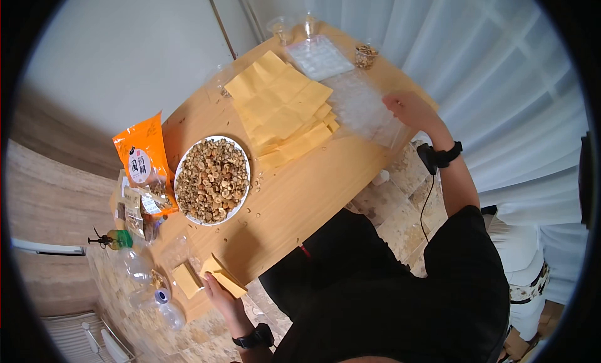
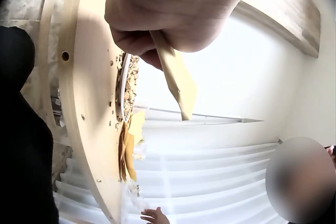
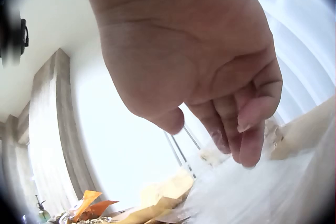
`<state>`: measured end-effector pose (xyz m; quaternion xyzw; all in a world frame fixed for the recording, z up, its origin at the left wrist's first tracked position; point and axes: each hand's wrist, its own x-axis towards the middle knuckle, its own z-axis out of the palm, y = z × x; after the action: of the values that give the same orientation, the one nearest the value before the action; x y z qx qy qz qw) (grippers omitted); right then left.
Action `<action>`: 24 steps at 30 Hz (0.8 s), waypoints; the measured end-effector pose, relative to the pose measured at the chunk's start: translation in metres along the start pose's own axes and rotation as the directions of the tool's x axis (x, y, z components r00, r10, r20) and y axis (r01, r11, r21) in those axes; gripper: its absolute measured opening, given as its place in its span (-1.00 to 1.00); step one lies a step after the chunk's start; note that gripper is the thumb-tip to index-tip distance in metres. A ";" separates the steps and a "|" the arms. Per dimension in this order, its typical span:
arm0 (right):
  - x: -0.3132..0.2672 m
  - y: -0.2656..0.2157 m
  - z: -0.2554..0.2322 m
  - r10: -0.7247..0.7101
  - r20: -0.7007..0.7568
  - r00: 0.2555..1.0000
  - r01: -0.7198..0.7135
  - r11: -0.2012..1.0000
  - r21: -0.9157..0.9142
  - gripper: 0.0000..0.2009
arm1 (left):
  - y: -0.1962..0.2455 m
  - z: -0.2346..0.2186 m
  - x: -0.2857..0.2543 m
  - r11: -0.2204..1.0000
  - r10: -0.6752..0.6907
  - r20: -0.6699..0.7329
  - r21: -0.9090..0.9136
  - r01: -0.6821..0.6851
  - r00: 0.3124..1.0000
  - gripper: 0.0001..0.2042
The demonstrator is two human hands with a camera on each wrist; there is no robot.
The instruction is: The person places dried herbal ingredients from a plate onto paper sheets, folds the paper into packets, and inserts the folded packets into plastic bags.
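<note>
My left hand (image 1: 226,303) pinches a folded piece of yellow kraft paper (image 1: 223,276) at the near left of the table. In the left wrist view this paper (image 2: 178,83) sticks out below the thumb and fingers. Across the table, my right hand (image 1: 413,111) hovers at the clear plastic bags (image 1: 366,106), its fingers loosely bent with nothing between them. The right wrist view has the palm and fingers (image 3: 226,113) just above the crinkled plastic (image 3: 236,190). A stack of yellow kraft paper (image 1: 278,106) spreads beside the bags.
A white plate (image 1: 248,191) heaped with nut pieces stands mid-table, crumbs around it. Left of it are an orange bag (image 1: 144,150) and another yellow paper piece (image 1: 186,280). Clear bottles (image 1: 138,266) stand along the left edge. A small tub of nuts (image 1: 365,56) is far right.
</note>
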<state>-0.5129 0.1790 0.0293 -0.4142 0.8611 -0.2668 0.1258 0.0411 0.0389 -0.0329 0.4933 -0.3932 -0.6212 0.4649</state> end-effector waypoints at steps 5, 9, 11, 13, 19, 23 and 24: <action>-0.025 -0.055 -0.043 -0.050 -0.242 0.969 0.051 0.999 -0.003 -0.80 | -0.002 -0.016 0.037 0.976 0.086 -0.085 0.209 -0.066 0.993 -0.62; -0.033 -0.087 -0.071 -0.222 -0.276 0.935 0.225 0.974 -0.021 -0.89 | 0.011 0.010 0.079 0.992 0.103 -0.127 0.081 -0.093 0.987 -0.68; -0.038 -0.111 -0.081 -0.354 -0.220 0.909 0.365 0.931 0.009 -0.82 | 0.028 0.039 0.090 0.988 0.153 -0.064 0.022 -0.152 0.986 -0.73; -0.044 -0.140 -0.091 -0.393 -0.170 0.904 0.406 0.913 0.045 -0.78 | 0.058 0.075 0.085 0.989 0.093 0.062 -0.120 -0.085 0.994 -0.75; -0.041 -0.209 -0.091 -0.515 -0.017 0.857 0.507 0.835 0.213 -0.60 | 0.119 0.134 0.074 0.960 0.230 0.277 -0.220 -0.172 0.933 -0.71; -0.028 -0.248 -0.061 -0.629 0.066 0.774 0.579 0.747 0.327 -0.50 | 0.142 0.158 0.062 0.907 0.363 0.218 -0.307 -0.289 0.906 -0.62; -0.024 -0.256 -0.053 -0.643 0.076 0.762 0.588 0.737 0.333 -0.50 | 0.151 0.169 0.050 0.883 0.378 0.140 -0.350 -0.312 0.915 -0.63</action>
<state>-0.3555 0.0851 0.2176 -0.6763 0.6103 -0.3763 0.1692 -0.0999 -0.0438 0.1327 0.2665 -0.4144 -0.6307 0.5995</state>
